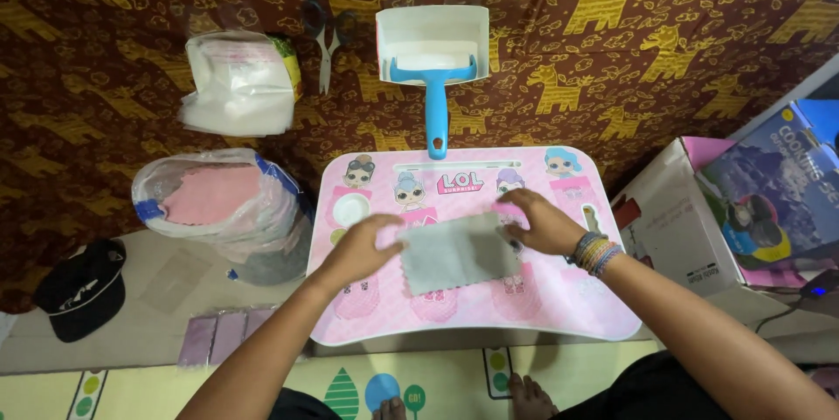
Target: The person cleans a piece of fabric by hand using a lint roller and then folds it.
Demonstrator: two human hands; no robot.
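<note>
A grey square of cloth (454, 254) with zigzag edges lies flat on a small pink lap table (559, 306) printed with cartoon dolls. My left hand (363, 249) presses on the cloth's left edge, fingers spread flat. My right hand (540, 221), with coloured bracelets on the wrist, rests on the cloth's upper right corner. Neither hand grips anything.
Beyond the table lies a white tray with a blue-handled roller (434, 70). Scissors (325, 44) and a bag of white sheets (240, 83) sit at the left. A plastic bag of pink cloths (218, 201), a black cap (83, 287) and cardboard boxes (743, 210) surround the table.
</note>
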